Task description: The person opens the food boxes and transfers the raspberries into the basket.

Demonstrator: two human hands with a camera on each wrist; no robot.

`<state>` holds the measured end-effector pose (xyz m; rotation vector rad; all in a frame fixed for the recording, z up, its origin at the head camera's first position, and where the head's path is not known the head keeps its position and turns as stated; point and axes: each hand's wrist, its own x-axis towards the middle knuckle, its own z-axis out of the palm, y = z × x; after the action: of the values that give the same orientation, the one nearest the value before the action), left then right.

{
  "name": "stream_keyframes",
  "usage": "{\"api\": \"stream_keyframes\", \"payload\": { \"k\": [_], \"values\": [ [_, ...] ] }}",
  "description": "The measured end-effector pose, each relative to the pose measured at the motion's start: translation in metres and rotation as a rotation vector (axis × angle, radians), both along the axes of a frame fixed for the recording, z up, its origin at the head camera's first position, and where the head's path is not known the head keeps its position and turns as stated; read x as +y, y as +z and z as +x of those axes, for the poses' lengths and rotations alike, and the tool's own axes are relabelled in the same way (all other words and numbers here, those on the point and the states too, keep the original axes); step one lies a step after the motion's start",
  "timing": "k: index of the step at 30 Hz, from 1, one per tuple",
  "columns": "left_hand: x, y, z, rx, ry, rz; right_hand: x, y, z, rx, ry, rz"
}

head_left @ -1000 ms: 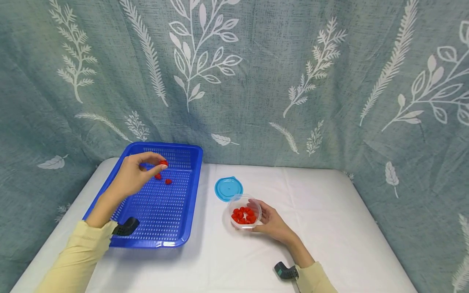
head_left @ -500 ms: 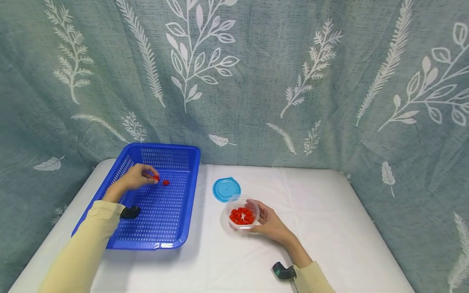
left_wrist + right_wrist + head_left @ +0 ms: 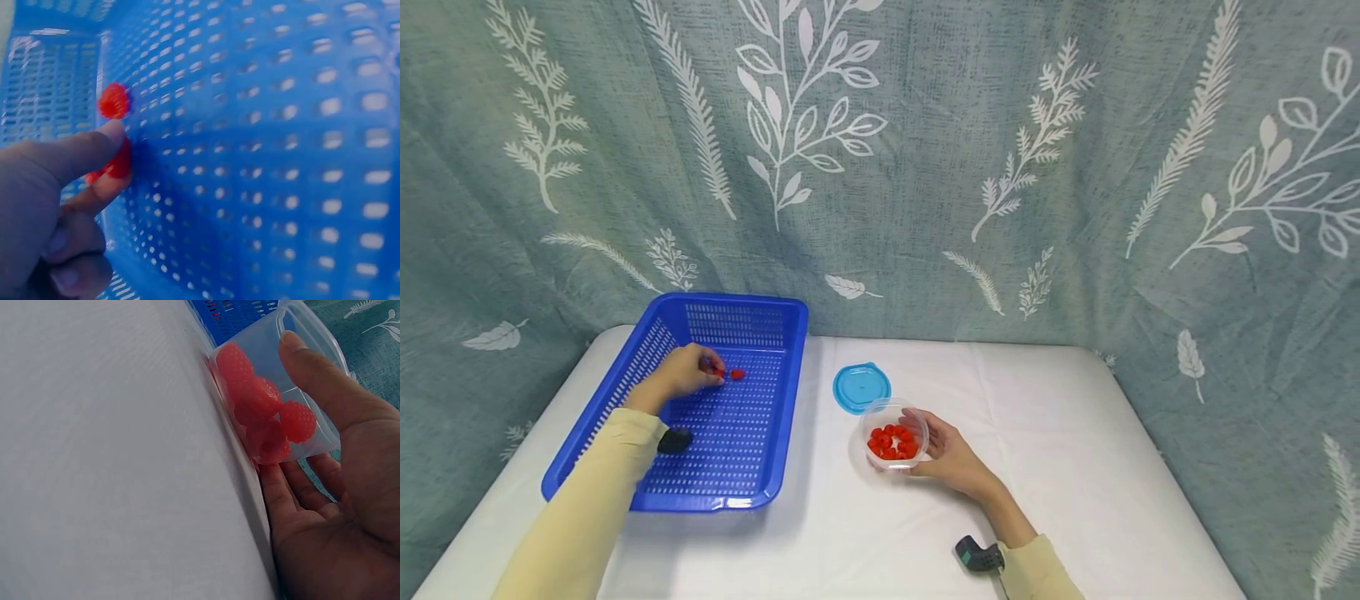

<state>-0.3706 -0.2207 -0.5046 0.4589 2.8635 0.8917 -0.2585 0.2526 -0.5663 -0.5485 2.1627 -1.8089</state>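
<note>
My left hand [image 3: 688, 371] reaches down into the blue plastic basket [image 3: 775, 492]. In the left wrist view, its thumb and forefinger pinch a red raspberry [image 3: 121, 161] near the basket floor. A second raspberry [image 3: 114, 100] lies just beyond the thumb tip, and a smaller bit of red shows behind the forefinger. My right hand [image 3: 951, 454] grips a clear round plastic container [image 3: 895, 407] on the table, thumb on the near side and fingers round the far side. Several raspberries [image 3: 259, 397] lie in the bottom of that container, which has no lid on.
A round blue lid [image 3: 862, 387] lies flat on the white tablecloth [image 3: 1037, 392] behind the container. The basket's raised walls surround the left hand. A green leaf-patterned curtain [image 3: 925, 167] hangs at the table's back and sides.
From above the basket, my left hand has come down to the basket floor, with the raspberry it held now down by the others. The right hand and container have stayed put.
</note>
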Motion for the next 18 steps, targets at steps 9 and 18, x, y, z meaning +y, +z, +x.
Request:
{"api": "stream_keyframes", "payload": {
  "k": [9, 18],
  "values": [
    [0.0055, -0.0021, 0.0028, 0.033, -0.001, -0.058, -0.0014, 0.001, -0.0002, 0.004, 0.001, -0.002],
    [0.0026, 0.0049, 0.0059, -0.014, 0.015, -0.019, -0.0003, -0.0014, -0.0008, 0.002, -0.002, -0.004]
  ]
}}
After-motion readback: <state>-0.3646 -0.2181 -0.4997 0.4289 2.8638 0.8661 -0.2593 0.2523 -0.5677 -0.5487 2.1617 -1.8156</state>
